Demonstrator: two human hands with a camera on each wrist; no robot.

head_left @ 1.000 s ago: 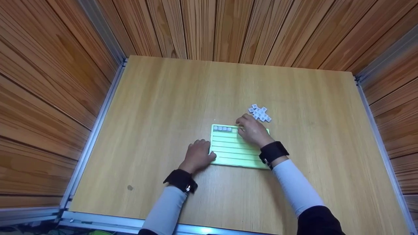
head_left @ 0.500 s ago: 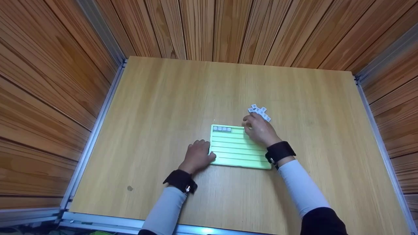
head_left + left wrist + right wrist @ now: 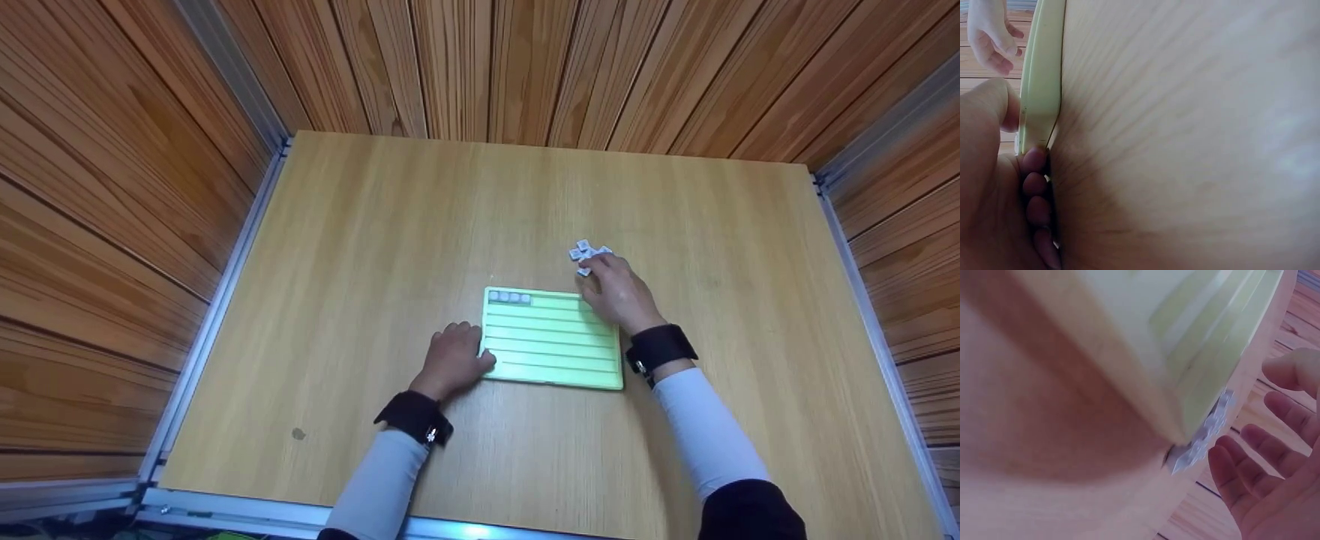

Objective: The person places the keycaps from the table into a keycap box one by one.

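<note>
A light green tray [image 3: 551, 341] with raised parallel ridges lies on the table. Along its top-left slot sits a short row of small pale tiles [image 3: 510, 298]. My left hand [image 3: 454, 360] grips the tray's left edge, thumb over the rim; in the left wrist view its fingertips [image 3: 1035, 184] curl beside the tray's corner. Past the tray's far right corner, my right hand [image 3: 619, 292] hovers over a cluster of small white tiles [image 3: 583, 246], hiding part of it. The right wrist view shows that hand's fingers [image 3: 1269, 453] spread and loosely bent, holding nothing.
A wooden table [image 3: 375, 225] carries everything. Wood-plank walls [image 3: 457, 67] stand behind and at both sides, with metal rails [image 3: 217, 300] along the table's edges. A dark spot [image 3: 298, 433] marks the tabletop at front left.
My right hand has moved away from the tray's top slot, rightward and further back, to the tile cluster. The left hand stays on the tray's edge, and the tile row looks the same.
</note>
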